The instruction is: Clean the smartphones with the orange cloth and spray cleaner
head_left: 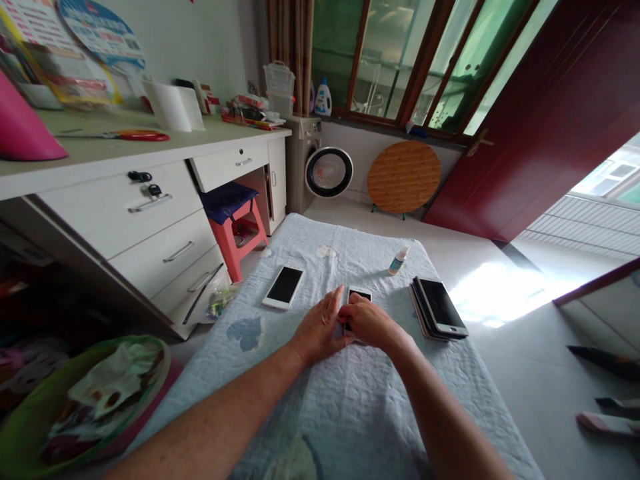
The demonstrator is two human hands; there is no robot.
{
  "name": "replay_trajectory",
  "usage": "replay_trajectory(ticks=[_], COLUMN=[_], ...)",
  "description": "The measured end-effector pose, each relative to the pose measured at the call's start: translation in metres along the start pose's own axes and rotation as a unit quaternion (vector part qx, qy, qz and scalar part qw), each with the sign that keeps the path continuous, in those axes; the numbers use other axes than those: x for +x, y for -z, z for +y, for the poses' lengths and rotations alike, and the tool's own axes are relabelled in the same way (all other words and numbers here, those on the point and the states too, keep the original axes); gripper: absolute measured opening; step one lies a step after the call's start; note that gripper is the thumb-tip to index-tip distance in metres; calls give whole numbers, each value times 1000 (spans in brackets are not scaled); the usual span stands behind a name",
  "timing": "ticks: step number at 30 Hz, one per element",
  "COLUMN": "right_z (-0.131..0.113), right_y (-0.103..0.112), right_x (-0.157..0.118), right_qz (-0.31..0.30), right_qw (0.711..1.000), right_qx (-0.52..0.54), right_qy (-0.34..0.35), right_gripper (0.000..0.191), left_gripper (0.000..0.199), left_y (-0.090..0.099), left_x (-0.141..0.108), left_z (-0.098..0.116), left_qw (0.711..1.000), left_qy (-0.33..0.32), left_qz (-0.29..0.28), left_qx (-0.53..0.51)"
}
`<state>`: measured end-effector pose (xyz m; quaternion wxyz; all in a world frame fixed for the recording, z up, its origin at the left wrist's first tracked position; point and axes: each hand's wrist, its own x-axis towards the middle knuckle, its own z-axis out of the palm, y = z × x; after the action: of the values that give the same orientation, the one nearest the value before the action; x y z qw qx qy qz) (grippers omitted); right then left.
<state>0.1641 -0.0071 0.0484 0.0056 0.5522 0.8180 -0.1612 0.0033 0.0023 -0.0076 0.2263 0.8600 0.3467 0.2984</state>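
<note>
A white-framed smartphone (361,292) lies on the quilted cloth (320,387), partly covered by both hands. My left hand (324,327) rests along its left edge, thumb low and fingers stretched out. Over the screen sits my right hand (370,321), its fingers curled down onto the glass; whether something small is pinched in them is hidden. To the left lies another white smartphone (284,287), screen up. On the right is a stack of phones (442,307) with a white-framed one on top. A small spray bottle (399,260) stands beyond my right hand.
A white desk (170,220) with drawers runs along the left, scissors (135,135) and a paper roll (173,107) on it. Below stand a pink stool (240,227) and a green basket (163,373) of cloths. A washing machine (303,153) has its door open.
</note>
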Motion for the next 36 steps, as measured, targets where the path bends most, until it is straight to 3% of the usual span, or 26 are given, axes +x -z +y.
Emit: replay_trajectory(ticks=[11,20,24,32,36], right_z=[4,-1,-5,-12,2], right_y=[1,-6,-7,3,9], right_x=[23,-1,-11,-32,-45], right_qz=[87,36,16,23,74], right_qw=[990,998,997,990,985], right_qx=[-11,37,63,138,154], right_qy=[-107,-39,-42,8,-15], right_gripper=[34,21,17,21,23], left_gripper=[109,105,100,71,54], left_y=[0,2,4,8,11], left_x=[-1,0,0,2,3], left_z=[-1,2,1,3,6], left_qw=[1000,1000,1000,999,996], left_qy=[-9,2,3,-17,-18], left_qz=[4,-4,-9,-38,-57], left_qx=[-13,-7,-12,31,60])
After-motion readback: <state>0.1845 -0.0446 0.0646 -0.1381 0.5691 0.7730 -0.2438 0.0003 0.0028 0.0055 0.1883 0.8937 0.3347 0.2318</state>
